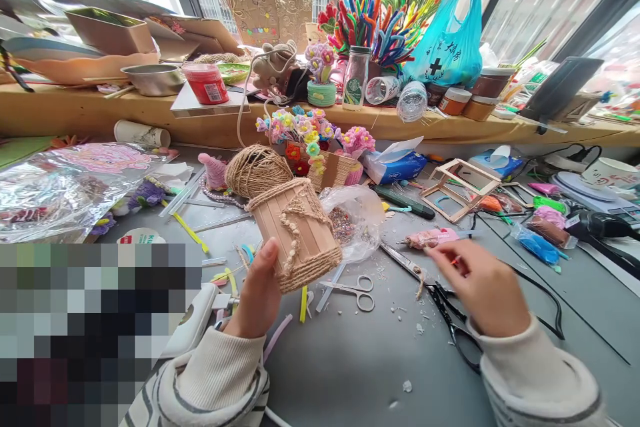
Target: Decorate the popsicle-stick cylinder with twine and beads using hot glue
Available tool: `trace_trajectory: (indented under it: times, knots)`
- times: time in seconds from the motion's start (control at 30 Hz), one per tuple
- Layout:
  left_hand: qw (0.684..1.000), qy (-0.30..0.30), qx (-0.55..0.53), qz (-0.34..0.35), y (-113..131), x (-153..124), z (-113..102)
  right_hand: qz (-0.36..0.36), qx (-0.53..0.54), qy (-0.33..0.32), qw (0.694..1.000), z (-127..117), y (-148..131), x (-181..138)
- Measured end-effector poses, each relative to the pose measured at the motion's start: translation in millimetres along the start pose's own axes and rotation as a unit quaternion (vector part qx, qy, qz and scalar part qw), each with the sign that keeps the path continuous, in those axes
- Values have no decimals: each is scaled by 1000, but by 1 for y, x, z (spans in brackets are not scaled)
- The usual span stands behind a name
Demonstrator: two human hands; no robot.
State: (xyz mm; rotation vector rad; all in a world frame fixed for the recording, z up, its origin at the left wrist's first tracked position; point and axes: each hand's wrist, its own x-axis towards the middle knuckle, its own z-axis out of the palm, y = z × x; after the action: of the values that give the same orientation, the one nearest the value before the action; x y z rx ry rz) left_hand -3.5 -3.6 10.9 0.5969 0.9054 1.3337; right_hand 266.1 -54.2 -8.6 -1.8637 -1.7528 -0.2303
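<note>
My left hand (257,293) grips a small pot made of wooden sticks (295,230), bound with twine at top and bottom and decorated with a beaded pattern; it is held tilted above the grey table (350,360). My right hand (483,290) hovers over black-handled scissors (440,297), its fingers curled near a pink glue gun (431,237); I cannot make out anything between the fingertips. A ball of twine (256,170) sits just behind the pot.
Small silver scissors (356,290) lie below the pot. A clear bag of beads (350,220), pipe-cleaner flowers (310,137), a tissue pack (395,163) and a wooden frame (457,187) crowd the table. The wooden shelf (65,110) behind holds jars, bottles, a blue bag (453,33).
</note>
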Motion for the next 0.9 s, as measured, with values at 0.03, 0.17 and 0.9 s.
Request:
trace_trajectory:
  times: [0.03,0.17,0.9]
  knots:
    - [1000,-2,2,1,-1,0,-1,58,-48,-15,997,-5,15,3]
    - [1000,-3,-1,3,-4,1,-3,174,-150,-133,964,-9,55,8]
    - [987,-144,66,14,-9,-8,-12,87,-18,113,990,-46,-14,38]
